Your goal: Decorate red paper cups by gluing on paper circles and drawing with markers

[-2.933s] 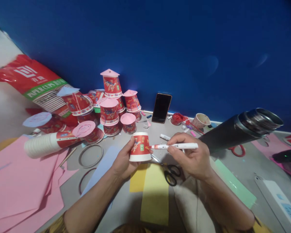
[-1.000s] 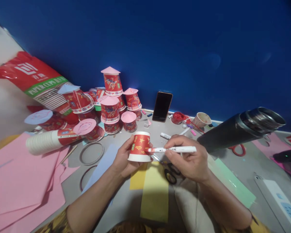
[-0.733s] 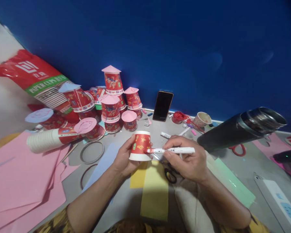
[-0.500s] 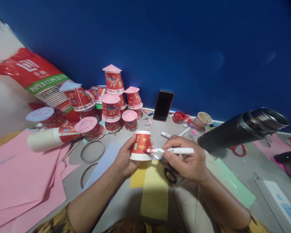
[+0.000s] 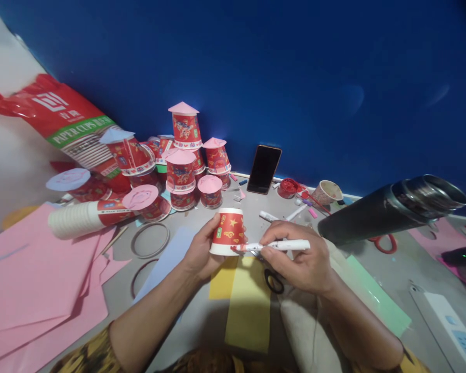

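My left hand [image 5: 200, 254] grips an upside-down red paper cup [image 5: 228, 231] with gold and white print, held above the grey table. My right hand [image 5: 299, 261] holds a white marker pen [image 5: 275, 246] level, its tip touching the cup's lower right side near the white rim. Black-handled scissors [image 5: 272, 280] lie on the table just under my right hand, partly hidden by it. Yellow paper sheets [image 5: 248, 305] lie below both hands.
A pile of decorated red cups with pink paper lids [image 5: 182, 166] stands at the back. A sleeve of white cups [image 5: 77, 218], pink paper [image 5: 34, 280], a phone [image 5: 264, 169] leaning on the blue wall, a dark flask [image 5: 388, 210], a power strip [image 5: 450, 326] and wire rings [image 5: 150, 239] surround me.
The cup has been turned in my left hand, showing a gold star side. The pen tip has slid lower along the cup's side toward the rim. The view shifted slightly.
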Motion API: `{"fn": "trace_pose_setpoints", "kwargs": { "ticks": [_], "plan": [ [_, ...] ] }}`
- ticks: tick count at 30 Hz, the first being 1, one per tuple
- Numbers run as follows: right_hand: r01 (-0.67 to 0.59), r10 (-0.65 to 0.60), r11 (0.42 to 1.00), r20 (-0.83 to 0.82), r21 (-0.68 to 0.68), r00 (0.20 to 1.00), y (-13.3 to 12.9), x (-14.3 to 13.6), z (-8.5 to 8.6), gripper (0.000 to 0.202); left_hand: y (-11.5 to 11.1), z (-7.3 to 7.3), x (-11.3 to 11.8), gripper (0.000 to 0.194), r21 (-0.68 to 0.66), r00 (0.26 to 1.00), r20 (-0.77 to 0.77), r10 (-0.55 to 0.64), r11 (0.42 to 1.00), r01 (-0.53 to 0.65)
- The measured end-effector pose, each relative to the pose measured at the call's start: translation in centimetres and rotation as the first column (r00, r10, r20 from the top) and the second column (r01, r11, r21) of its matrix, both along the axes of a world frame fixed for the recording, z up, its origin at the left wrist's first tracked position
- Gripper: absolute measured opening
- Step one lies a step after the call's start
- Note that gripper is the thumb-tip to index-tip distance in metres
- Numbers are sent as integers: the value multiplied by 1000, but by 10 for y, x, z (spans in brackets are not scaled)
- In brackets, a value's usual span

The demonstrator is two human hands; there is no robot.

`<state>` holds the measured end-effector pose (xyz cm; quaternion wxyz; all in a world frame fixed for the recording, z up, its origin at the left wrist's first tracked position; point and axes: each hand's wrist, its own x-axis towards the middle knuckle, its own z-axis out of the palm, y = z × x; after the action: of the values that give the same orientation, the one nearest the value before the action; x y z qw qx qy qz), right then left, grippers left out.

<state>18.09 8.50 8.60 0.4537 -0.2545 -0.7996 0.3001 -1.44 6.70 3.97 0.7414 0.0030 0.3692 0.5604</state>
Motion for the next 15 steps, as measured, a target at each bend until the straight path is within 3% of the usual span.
{"fn": "trace_pose_setpoints", "kwargs": {
  "ticks": [6,15],
  "plan": [
    [89,-89,995,-4,35,996,1,-1,1,10,-1,-5,-1,41,25,1000,15,-9,1000,9],
    [-39,39,999,14,-3,999,1,1,2,10,-1,-4,-3,44,39,1000,0,-30,999,30]
  ]
}}
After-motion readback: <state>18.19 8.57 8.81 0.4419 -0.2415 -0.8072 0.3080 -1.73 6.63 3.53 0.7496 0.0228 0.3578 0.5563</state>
